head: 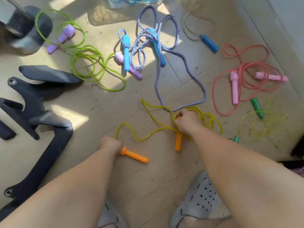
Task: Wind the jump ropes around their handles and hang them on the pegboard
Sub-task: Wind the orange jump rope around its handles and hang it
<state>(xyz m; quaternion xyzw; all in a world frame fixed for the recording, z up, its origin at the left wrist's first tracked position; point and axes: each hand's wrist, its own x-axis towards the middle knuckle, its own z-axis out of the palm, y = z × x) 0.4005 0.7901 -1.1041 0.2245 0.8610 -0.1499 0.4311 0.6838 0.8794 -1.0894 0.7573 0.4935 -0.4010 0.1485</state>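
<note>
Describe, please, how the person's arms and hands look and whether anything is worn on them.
The left forearm and right forearm are bare, with no sleeves in view. The left hand and right hand wear no gloves, and no watch, bracelet or ring shows.

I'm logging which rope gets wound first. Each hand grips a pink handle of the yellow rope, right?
Not pink: orange. In the head view the left hand grips the near handle and the right hand the far handle, both on the yellow rope.
</note>
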